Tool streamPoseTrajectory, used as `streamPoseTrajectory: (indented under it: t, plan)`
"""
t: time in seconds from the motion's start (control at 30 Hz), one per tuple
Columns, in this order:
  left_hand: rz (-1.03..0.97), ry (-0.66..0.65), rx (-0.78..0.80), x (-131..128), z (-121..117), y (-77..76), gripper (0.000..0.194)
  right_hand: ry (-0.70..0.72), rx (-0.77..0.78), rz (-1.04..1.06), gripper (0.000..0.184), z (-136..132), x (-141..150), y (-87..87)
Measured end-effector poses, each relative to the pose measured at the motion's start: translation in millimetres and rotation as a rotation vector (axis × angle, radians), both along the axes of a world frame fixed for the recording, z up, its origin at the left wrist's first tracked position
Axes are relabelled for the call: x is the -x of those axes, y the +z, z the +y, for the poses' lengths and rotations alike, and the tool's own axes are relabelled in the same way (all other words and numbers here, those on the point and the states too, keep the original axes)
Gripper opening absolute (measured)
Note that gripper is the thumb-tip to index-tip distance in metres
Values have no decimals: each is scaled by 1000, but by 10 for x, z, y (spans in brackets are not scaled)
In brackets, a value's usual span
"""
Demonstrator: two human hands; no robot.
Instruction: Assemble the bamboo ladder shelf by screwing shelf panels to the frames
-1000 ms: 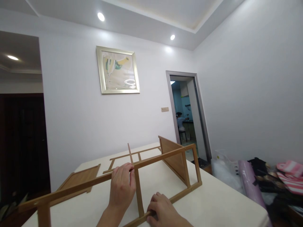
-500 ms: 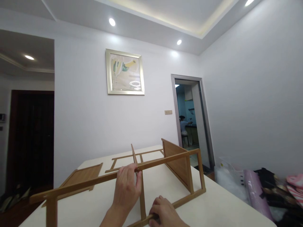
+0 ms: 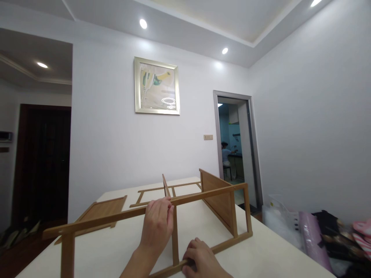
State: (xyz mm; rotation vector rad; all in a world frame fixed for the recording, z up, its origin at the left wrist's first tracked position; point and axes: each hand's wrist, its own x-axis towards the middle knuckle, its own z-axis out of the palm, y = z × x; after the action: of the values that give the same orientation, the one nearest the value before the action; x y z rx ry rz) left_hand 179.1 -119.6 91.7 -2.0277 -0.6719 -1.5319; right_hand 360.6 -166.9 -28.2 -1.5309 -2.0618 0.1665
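Observation:
A wooden shelf frame [image 3: 113, 218] stands on its side on the white table, its long rails running across in front of me. My left hand [image 3: 158, 222] is closed around the upper rail, beside the joint with the middle crossbar [image 3: 175, 239]. Lower down, my right hand [image 3: 203, 258] wraps its fingers over the near lower rail, just right of where that crossbar meets it. A slatted wooden panel [image 3: 218, 202] stands upright between the rails at the right. Behind my left hand, a second thin panel [image 3: 165, 185] shows edge-on.
Another wooden panel [image 3: 102, 209] lies flat on the white table [image 3: 278, 247] at the left. A pink-purple wrapped roll [image 3: 313, 239], clear plastic and dark bags are heaped beyond the right edge. Through the doorway, a person [image 3: 226, 154] sits in another room.
The view has shifted slightly. My left thumb and fingers have drawn closer together at the upper rail's joint. My right hand keeps its place on the lower rail.

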Motion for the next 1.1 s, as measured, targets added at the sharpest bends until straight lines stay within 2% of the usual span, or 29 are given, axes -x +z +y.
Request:
streamPoseTrajectory:
  t: [0.43,1.1]
  plan:
    - [-30,-18,5,-11,-1,-2,11,2,22,25,15,-43,17,60]
    - [-94,-14,61,-24,5,-31,27,14,-11,22,18,56,-13,-74]
